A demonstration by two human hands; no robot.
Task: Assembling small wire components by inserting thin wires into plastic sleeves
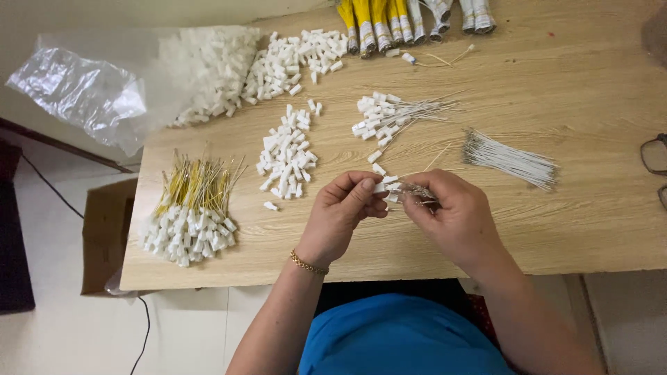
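Observation:
My left hand [340, 212] pinches a small white plastic connector [381, 186] between thumb and fingers over the wooden table [577, 229]. My right hand [455, 212] holds a small bunch of thin white wires [417, 191] whose ends meet that connector. Both hands are close together near the table's front edge. Just beyond them lie a few loose white connectors [376, 162].
A pile of loose white connectors [286, 154] lies ahead left. A bundle of yellow wires with white connectors [191, 219] sits at the left edge. White wires [511, 160] lie right; finished white-wire connectors [389, 114] ahead. A clear plastic bag [90, 94] spills connectors at back left. Eyeglasses [654, 156] rest at far right.

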